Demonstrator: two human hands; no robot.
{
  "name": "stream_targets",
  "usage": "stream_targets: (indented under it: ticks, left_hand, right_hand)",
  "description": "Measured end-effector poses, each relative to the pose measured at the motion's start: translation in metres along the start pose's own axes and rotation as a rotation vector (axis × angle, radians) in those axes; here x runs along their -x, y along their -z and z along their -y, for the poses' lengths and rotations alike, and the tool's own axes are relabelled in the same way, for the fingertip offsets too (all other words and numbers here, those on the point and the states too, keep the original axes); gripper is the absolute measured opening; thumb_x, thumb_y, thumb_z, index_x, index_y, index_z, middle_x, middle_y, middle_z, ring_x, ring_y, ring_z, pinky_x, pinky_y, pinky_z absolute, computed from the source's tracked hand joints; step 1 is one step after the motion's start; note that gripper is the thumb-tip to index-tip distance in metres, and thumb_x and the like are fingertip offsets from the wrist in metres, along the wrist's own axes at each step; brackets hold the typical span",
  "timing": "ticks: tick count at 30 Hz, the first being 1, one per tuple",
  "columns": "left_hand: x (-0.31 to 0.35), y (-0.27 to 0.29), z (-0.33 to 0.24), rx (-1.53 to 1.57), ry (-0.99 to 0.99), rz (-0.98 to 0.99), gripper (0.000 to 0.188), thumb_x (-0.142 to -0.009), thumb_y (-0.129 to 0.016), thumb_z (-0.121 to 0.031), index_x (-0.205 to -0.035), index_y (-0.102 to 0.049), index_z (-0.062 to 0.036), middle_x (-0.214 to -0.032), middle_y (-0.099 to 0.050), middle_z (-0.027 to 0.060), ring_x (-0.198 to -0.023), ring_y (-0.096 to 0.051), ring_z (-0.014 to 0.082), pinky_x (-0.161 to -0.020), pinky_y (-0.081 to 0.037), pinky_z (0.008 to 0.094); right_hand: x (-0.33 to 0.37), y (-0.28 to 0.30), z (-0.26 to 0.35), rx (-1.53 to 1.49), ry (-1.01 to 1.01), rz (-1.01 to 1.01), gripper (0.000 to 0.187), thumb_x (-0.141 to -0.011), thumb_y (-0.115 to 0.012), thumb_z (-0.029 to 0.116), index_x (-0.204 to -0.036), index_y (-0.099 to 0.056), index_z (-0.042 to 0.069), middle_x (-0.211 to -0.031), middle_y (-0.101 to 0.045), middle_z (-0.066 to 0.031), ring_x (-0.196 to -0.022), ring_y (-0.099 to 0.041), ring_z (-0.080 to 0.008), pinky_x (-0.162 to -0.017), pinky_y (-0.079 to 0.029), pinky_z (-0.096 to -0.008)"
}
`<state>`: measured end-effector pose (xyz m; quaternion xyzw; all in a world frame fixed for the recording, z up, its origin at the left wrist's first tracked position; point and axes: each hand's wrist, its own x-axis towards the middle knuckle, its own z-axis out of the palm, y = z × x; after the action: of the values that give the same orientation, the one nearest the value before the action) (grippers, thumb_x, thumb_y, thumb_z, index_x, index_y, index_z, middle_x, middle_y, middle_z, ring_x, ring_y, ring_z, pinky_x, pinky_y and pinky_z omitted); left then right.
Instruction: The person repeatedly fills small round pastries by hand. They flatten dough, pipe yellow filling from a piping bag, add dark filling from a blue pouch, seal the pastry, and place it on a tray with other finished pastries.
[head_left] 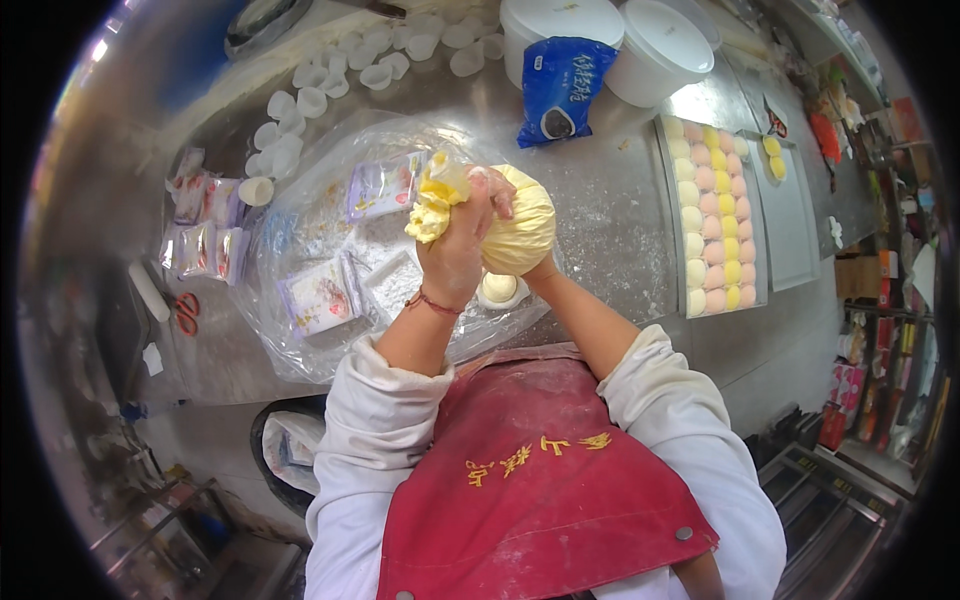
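My left hand point(458, 238) is closed around the twisted neck of a bulging, pale yellow piping bag point(520, 222), with the crumpled yellow end sticking out past the thumb side. On the other side, my right hand point(543, 272) goes behind and under the bag. Only its wrist edge shows, and its fingers are hidden. The bag's tip is out of sight too. Just below the bag, a cream-coloured ball point(499, 288) sits in a small white cup on a clear plastic sheet point(300, 220). White powder marks my left hand.
Sealed packets point(322, 296) lie on the sheet, more to its left. Orange scissors point(187, 313) and a white roller point(148, 290) are far left. Small white cups point(312, 102), a blue pouch point(565, 92) and white buckets point(655, 55) stand behind. A tray of coloured balls point(714, 225) is right.
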<state>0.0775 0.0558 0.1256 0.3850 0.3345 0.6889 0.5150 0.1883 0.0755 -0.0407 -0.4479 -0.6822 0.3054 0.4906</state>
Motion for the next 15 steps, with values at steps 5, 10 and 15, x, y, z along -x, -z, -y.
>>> stream_targets:
  ticks: [5, 10, 15]
  left_hand:
    - [-0.007, -0.005, -0.003, 0.005, -0.007, 0.024, 0.033, -0.084, -0.038, -0.012, -0.052, -0.032, -0.0087, -0.057, -0.046, 0.0076, -0.068, -0.046, 0.0193, -0.071, -0.037, 0.0309]
    - [-0.023, -0.011, 0.022, 0.196, 0.281, -0.195, 0.031, -0.084, -0.043, -0.015, -0.055, -0.036, -0.0088, -0.06, -0.047, 0.0063, -0.066, -0.046, 0.0165, -0.072, -0.038, 0.0308]
    - [-0.005, -0.049, 0.089, 0.023, 0.648, -0.153, 0.014, -0.08, -0.055, -0.018, -0.079, -0.05, -0.0045, -0.079, -0.051, 0.0034, -0.077, -0.05, 0.0136, -0.075, -0.04, 0.0262]
  right_hand:
    - [-0.009, 0.021, 0.016, 0.202, 0.097, 0.142, 0.018, -0.066, -0.062, 0.017, -0.079, -0.058, 0.005, -0.075, -0.059, -0.0147, -0.068, -0.057, -0.0301, -0.055, -0.044, -0.0318]
    - [-0.003, 0.068, 0.027, 0.46, -0.241, 0.445, 0.015, -0.066, -0.06, 0.016, -0.074, -0.057, 0.004, -0.073, -0.058, -0.0155, -0.069, -0.055, -0.0349, -0.058, -0.044, -0.0398]
    - [0.039, 0.158, 0.023, 0.193, -0.56, 0.622, 0.031, -0.067, -0.058, 0.016, -0.097, -0.056, 0.007, -0.085, -0.059, -0.0175, -0.08, -0.056, -0.0328, -0.068, -0.045, -0.0373]
